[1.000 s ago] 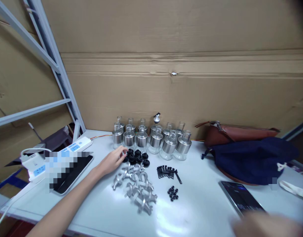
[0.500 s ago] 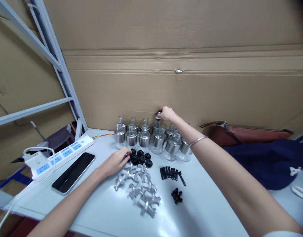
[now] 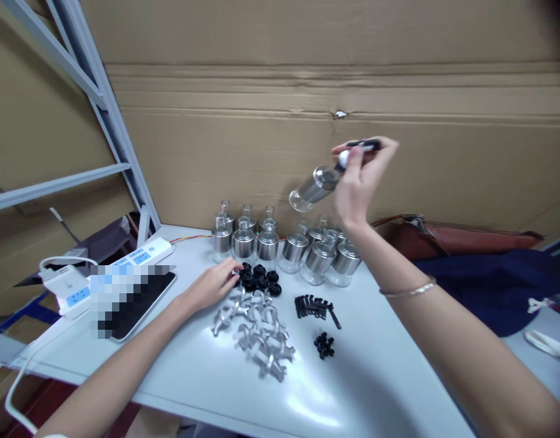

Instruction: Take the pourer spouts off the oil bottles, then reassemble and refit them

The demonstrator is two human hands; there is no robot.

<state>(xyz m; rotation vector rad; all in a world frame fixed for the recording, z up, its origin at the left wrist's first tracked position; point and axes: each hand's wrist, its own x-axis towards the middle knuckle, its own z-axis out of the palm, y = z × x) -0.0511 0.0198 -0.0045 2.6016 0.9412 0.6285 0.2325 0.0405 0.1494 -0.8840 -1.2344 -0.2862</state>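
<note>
Against cardboard (image 3: 243, 140), a tilted bottle (image 3: 317, 184) hangs from right fingers (image 3: 354, 160).

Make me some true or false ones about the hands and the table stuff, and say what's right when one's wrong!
1. The right hand holds a bottle above the table. True.
2. That bottle is standing straight up. False: it is tilted.
3. The left hand is right by the black stoppers. True.
4. The silver parts are in the left hand. False: they lie on the table.
5. The phone lies beside the power strip. True.
</note>
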